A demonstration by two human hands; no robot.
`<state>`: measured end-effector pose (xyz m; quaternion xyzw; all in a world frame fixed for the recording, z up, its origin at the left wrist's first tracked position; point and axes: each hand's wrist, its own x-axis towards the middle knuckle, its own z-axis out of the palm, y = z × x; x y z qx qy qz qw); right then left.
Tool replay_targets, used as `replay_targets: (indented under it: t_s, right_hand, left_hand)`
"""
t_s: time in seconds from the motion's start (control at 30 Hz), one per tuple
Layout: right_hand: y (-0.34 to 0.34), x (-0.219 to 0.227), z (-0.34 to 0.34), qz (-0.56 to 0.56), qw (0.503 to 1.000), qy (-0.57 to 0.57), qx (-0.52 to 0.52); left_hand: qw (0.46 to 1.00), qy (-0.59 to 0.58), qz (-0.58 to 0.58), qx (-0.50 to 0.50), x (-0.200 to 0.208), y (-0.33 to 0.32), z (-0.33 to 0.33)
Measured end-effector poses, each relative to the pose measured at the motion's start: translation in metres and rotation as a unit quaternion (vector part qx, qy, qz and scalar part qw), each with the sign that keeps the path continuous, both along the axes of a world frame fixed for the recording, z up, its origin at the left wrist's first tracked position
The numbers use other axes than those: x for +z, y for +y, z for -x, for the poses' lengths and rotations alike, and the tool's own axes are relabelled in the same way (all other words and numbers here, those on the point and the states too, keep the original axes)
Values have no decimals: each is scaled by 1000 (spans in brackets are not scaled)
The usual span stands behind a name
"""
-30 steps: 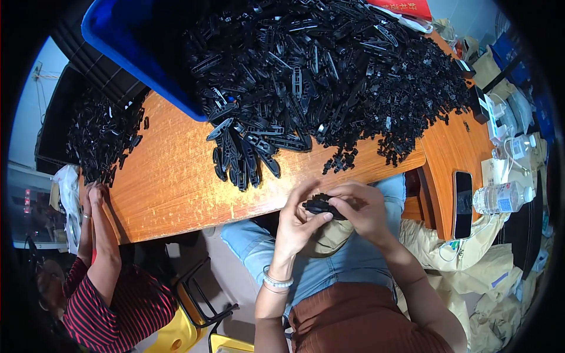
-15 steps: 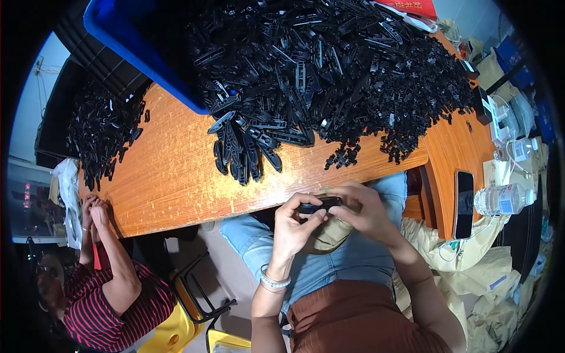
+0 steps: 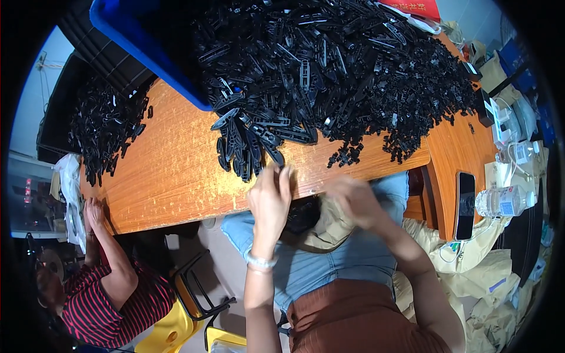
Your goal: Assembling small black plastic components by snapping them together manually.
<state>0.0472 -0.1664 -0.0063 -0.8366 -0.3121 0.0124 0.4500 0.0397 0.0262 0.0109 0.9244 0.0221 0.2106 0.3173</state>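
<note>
My left hand (image 3: 269, 201) reaches over the edge of the wooden table (image 3: 176, 182), fingers bent forward with the thumb close beside them; I cannot tell whether they pinch anything. Just beyond those fingertips lies a long black piece (image 3: 274, 155), its long axis slanting from far left to near right, its tapered near end pointing at my fingers. My right hand (image 3: 356, 201) is blurred, fingers curled, their grip unclear. Between my hands, nearer my body, a beige bag (image 3: 332, 228) sits on my lap. Beyond my right fingers lie small black parts (image 3: 345, 154).
</note>
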Motion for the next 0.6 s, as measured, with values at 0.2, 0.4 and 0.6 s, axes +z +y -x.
replay_targets:
  t_s: [0.2, 0.4, 0.6]
  right_hand:
    - [4, 16, -54, 158, 959, -226, -64]
    - [3, 12, -63, -52, 990, -121, -58]
    - [7, 20, -54, -423, 856, 297, -24]
  left_hand:
    - [981, 39, -163, 94, -10, -5, -27]
    - [993, -75, 0, 91, -15, -7, 5]
    - [816, 37, 576, -30, -7, -17, 25]
